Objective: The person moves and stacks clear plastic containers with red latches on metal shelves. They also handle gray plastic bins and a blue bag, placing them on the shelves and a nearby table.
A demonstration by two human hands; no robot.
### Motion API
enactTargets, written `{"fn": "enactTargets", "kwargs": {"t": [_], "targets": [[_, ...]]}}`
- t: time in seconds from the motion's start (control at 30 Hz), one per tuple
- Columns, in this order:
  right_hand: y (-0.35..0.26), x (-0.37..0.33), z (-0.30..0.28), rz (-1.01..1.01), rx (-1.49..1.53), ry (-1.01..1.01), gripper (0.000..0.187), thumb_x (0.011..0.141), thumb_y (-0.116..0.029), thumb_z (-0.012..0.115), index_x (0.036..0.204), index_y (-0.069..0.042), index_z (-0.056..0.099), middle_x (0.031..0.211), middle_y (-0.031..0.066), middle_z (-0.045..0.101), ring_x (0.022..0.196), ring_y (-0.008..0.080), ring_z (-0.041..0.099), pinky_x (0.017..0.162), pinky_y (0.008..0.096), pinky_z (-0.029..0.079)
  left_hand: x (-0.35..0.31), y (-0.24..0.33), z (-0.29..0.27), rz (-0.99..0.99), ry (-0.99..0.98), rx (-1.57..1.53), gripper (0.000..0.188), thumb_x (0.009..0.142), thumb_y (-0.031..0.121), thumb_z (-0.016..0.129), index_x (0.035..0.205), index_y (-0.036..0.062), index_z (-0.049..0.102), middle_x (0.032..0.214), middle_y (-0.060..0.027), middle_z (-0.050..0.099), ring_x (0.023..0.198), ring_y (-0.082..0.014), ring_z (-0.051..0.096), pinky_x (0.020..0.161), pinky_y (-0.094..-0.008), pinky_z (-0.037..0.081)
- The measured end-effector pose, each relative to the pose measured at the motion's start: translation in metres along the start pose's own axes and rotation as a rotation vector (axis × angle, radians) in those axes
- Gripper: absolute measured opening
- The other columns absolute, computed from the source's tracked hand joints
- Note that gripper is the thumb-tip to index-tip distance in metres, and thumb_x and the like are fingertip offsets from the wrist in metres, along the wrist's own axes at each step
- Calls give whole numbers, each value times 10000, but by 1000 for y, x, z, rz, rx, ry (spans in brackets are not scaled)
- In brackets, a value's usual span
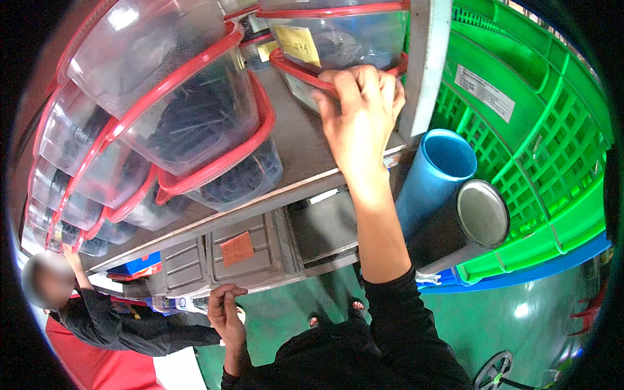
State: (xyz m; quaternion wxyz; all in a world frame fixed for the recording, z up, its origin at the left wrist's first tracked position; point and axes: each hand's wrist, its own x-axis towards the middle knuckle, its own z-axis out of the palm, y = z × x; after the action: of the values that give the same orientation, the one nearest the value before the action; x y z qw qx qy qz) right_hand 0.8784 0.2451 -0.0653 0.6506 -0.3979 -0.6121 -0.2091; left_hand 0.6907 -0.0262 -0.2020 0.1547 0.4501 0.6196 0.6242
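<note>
My right hand reaches up to the shelf, its fingers hooked over the red rim of a clear plastic box. Directly on that box sits another clear box with a red rim, a yellow paper label and dark contents. Below the shelf edge, my left hand hangs in the air with loosely bent fingers and nothing visible in it. To the left of my right hand, a stacked clear box with a red rim holds dark parts.
More red-rimmed boxes fill the shelf's left. Grey bins sit underneath. A blue tube, a dark cylinder and green crates stand at right. Another person reaches toward the shelf at far left.
</note>
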Motion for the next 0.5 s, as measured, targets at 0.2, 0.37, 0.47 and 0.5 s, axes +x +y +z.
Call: {"fn": "enactTargets", "kwargs": {"t": [0.2, 0.37, 0.47, 0.5], "targets": [[-6, 4, 23, -3, -130, 22, 146, 650, -149, 686, 775, -159, 613, 795, 13, 488, 821, 214, 488, 738, 399, 328, 4, -4, 5, 27, -14, 6, 148, 924, 85, 449, 960, -19, 548, 794, -85, 585, 755, -174, 596, 728, -304, 486], [-4, 17, 37, 27, -306, -48, 57, 715, -168, 577, 744, -122, 593, 803, 35, 493, 829, 226, 491, 691, 436, 340, 3, -5, 4, 18, -3, 22, 141, 914, 70, 447, 953, -18, 551, 790, -84, 579, 754, -177, 596, 726, -303, 487], [-3, 20, 43, 33, -363, -73, 66, 714, -168, 577, 750, -115, 593, 807, 35, 499, 836, 226, 497, 688, 436, 347, 3, -8, 2, 5, -4, 15, 140, 912, 66, 445, 949, -18, 551, 789, -82, 578, 752, -177, 596, 727, -305, 489], [-1, 20, 44, 31, -371, -71, 69, 714, -169, 577, 752, -113, 593, 808, 35, 501, 838, 226, 498, 689, 437, 349, 3, -8, 2, 3, -7, 12, 140, 911, 66, 445, 947, -19, 551, 788, -82, 577, 752, -177, 596, 728, -306, 490]]}}
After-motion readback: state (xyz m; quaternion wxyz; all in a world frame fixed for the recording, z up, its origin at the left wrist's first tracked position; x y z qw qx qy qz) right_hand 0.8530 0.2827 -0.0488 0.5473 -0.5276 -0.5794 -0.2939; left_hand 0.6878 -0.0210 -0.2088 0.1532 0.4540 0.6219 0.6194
